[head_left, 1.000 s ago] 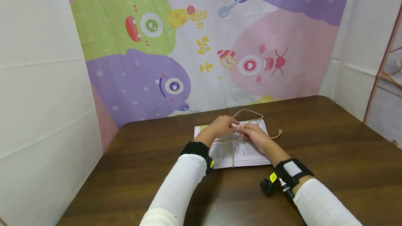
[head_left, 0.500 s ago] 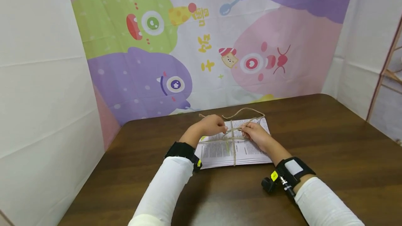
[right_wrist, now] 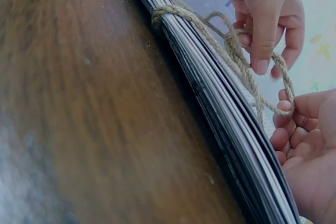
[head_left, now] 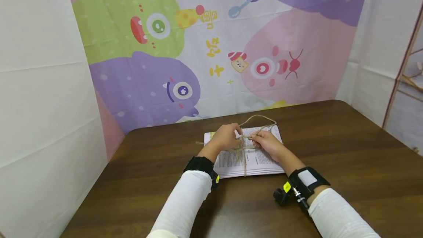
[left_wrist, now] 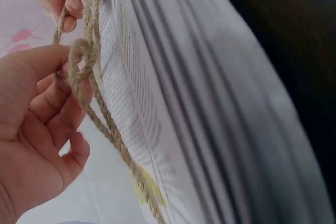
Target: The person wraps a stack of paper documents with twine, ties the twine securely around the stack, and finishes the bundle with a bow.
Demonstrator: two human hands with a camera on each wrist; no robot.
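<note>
A stack of printed papers [head_left: 229,160] lies on the brown table, with twine [left_wrist: 118,145] crossing it both ways. My left hand [head_left: 226,137] is over the middle of the stack, its thumb and fingers pinching the twine beside the crossing. Just to its right, my right hand [head_left: 269,144] pinches a twine loop [right_wrist: 287,85] between thumb and fingertips. In the left wrist view, a small twisted loop [left_wrist: 80,56] stands up at the left fingertips. Part of the crossing is hidden behind the left fingers in the head view.
The wooden table [head_left: 148,179] extends around the stack. A slack length of twine [head_left: 259,116] arcs past the stack's far edge, and a loose end [head_left: 199,143] sticks out left. A cartoon-printed cloth [head_left: 211,94] hangs behind the table, with white cloth [head_left: 43,120] at the left.
My left hand moved left away from the right hand, then came back toward the crossing. A twine end that lay right of the stack now shows at its left. My right hand stays nearly in place.
</note>
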